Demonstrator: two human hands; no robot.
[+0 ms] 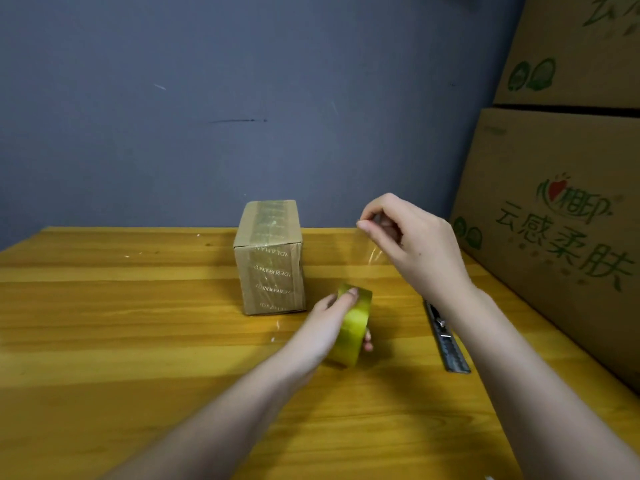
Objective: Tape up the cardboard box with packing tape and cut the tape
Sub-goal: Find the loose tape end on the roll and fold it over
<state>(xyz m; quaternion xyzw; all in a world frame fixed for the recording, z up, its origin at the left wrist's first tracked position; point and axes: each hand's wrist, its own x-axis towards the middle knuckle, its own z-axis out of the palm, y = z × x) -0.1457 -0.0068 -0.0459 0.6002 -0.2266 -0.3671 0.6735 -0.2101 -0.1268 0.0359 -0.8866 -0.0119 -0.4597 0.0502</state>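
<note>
Head view: left hand [332,320] grips tape roll [351,327] beside cardboard box [270,258], right hand [412,240] pinches pulled-out tape end [367,249], utility knife [445,337] on table [138,323].

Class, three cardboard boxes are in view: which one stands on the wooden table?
The small cardboard box, with tape over its top, left of the tape roll. The two large printed boxes are stacked at the right, beside the table.

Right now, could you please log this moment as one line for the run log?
left hand: holds tape roll | right hand: pinches pulled tape end | box: upright | knife: untouched
</note>
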